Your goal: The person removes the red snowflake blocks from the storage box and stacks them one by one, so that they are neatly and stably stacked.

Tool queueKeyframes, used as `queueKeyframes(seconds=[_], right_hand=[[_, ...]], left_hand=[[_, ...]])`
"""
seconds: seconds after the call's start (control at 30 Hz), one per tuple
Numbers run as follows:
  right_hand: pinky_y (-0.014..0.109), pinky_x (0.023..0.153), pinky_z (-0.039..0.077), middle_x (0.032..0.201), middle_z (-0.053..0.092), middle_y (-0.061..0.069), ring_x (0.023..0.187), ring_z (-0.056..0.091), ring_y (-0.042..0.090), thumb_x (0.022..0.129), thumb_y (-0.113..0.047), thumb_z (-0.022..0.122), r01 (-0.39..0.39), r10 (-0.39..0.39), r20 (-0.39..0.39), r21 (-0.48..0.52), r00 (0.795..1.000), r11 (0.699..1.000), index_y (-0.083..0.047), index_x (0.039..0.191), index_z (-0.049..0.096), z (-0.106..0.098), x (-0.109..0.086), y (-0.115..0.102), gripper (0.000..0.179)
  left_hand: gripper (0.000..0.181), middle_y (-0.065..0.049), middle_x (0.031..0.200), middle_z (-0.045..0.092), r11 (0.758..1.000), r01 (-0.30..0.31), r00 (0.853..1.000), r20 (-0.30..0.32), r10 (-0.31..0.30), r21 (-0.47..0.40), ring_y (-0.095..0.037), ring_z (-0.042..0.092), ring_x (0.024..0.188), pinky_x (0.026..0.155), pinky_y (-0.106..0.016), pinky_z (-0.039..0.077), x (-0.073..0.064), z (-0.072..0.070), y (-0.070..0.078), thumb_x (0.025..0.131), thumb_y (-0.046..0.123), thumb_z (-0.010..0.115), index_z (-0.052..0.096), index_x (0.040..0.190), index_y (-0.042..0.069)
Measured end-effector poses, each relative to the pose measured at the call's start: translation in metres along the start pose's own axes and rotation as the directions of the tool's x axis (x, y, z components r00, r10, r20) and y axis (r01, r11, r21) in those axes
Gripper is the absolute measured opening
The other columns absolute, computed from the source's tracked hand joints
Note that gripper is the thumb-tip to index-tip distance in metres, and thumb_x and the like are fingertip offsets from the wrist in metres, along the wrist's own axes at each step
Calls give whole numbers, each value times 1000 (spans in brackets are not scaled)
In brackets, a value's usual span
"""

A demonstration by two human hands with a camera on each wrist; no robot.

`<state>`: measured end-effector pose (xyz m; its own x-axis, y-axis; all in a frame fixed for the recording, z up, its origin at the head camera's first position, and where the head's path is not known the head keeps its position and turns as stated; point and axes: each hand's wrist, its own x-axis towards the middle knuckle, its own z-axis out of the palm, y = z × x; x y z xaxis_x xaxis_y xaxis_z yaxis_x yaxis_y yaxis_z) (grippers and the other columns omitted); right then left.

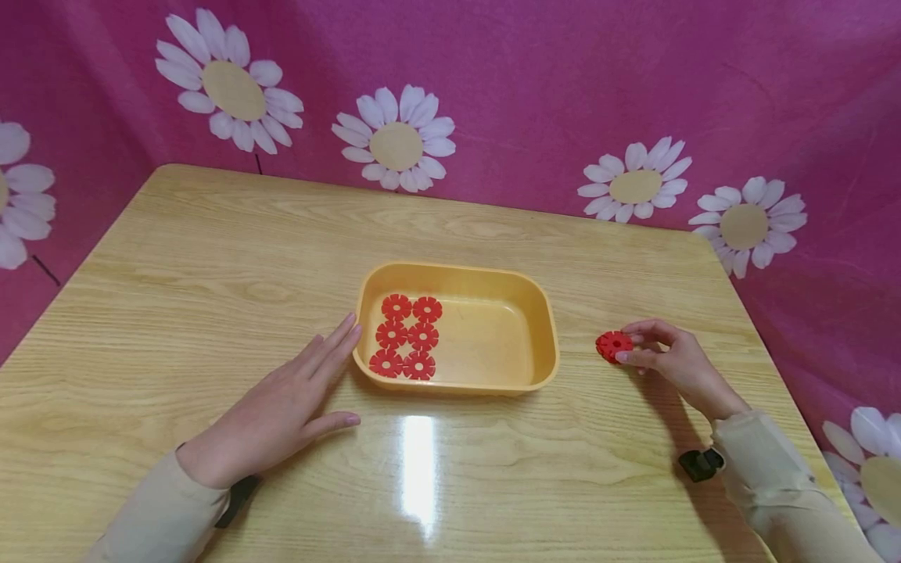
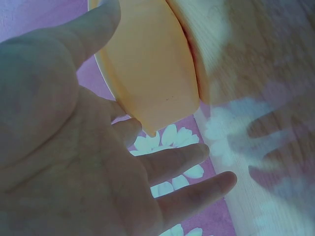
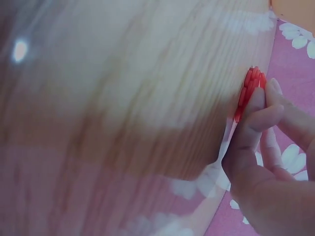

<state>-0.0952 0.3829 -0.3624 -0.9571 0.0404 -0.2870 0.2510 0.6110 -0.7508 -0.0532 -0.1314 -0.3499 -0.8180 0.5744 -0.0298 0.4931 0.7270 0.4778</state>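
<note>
A shallow yellow plastic tray (image 1: 486, 387) stands on the table. Inside, along its left end, several red notched flower-shaped discs (image 1: 391, 336) lie flat in two columns. My left hand (image 1: 278, 410) has its fingers straight, with fingertips at the tray's left wall; the left wrist view shows its palm beside the tray (image 2: 152, 64). To the right of the tray, my right hand (image 1: 676, 363) pinches red notched discs (image 1: 614, 346) between thumb and fingers. In the right wrist view these discs (image 3: 250, 91) appear edge-on as a small overlapping stack; their exact number cannot be told.
The wood-grain table (image 1: 232, 258) reaches back to a magenta cloth (image 1: 521, 94) printed with white daisies. A bright light reflection lies on the tabletop in front of the tray. Dark bands sit at both wrists.
</note>
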Motion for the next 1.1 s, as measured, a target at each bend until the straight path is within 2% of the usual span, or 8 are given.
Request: queueKeyframes(seconds=[0.3, 0.4, 0.6, 0.73, 0.83, 1.0, 1.1], right_hand=[[25, 62, 53, 102, 61, -3, 78, 56, 8, 89, -21, 75, 58, -57, -19, 73, 998, 996, 3, 129, 54, -3, -4, 0, 51], [25, 65, 55, 105, 60, 1, 78, 59, 8, 90, -22, 74, 66, -64, -18, 87, 998, 994, 3, 129, 53, -2, -4, -8, 51], [18, 79, 53, 123, 53, 16, 92, 62, 11, 91, -32, 72, 72, -73, 24, 15, 997, 997, -2, 134, 51, 7, -4, -41, 56], [18, 81, 53, 123, 52, 17, 92, 64, 17, 89, -27, 74, 108, -112, 44, 77, 993, 991, -5, 129, 54, 21, -4, -73, 50], [24, 80, 56, 118, 54, 16, 87, 66, 19, 87, -19, 76, 165, -178, 76, 160, 981, 973, -6, 124, 57, 36, -1, -94, 43], [32, 78, 58, 115, 52, 23, 80, 65, 18, 85, -3, 76, 237, -289, 153, 293, 945, 927, 2, 119, 58, 66, 8, -121, 38], [30, 77, 58, 116, 51, 27, 77, 62, 16, 83, 3, 75, 249, -326, 202, 333, 923, 910, 5, 117, 59, 88, 13, -134, 37]], left_hand=[[93, -1, 165, -3, 1000, -7, 1000, -5, 7, -1, -34, 13, 148, 116, -53, 21, 0, -1, 1, 94, 40, 65, 4, 159, 15], [93, -1, 165, -2, 1000, -12, 1000, -6, 12, 0, -32, 12, 148, 116, -52, 20, -1, -1, 0, 94, 40, 66, 4, 159, 15], [94, -1, 165, -2, 1000, -13, 1000, -6, 13, 4, -31, 13, 148, 116, -52, 20, 0, 0, 0, 93, 40, 66, 5, 159, 14], [94, -2, 165, -2, 1000, -17, 1000, -10, 18, 5, -31, 13, 148, 117, -51, 20, -1, 0, 0, 93, 40, 67, 5, 159, 13], [94, -3, 165, -1, 1000, -23, 1000, -16, 23, 5, -30, 14, 148, 117, -51, 20, -1, 0, 0, 93, 39, 67, 6, 159, 13], [95, -3, 165, -1, 1000, -29, 999, -21, 30, 3, -30, 15, 148, 117, -51, 20, -1, 0, 0, 93, 39, 68, 5, 159, 13], [95, -3, 165, -1, 1000, -29, 999, -22, 29, 2, -31, 15, 148, 116, -52, 21, -1, 0, 0, 92, 40, 68, 5, 159, 13]])
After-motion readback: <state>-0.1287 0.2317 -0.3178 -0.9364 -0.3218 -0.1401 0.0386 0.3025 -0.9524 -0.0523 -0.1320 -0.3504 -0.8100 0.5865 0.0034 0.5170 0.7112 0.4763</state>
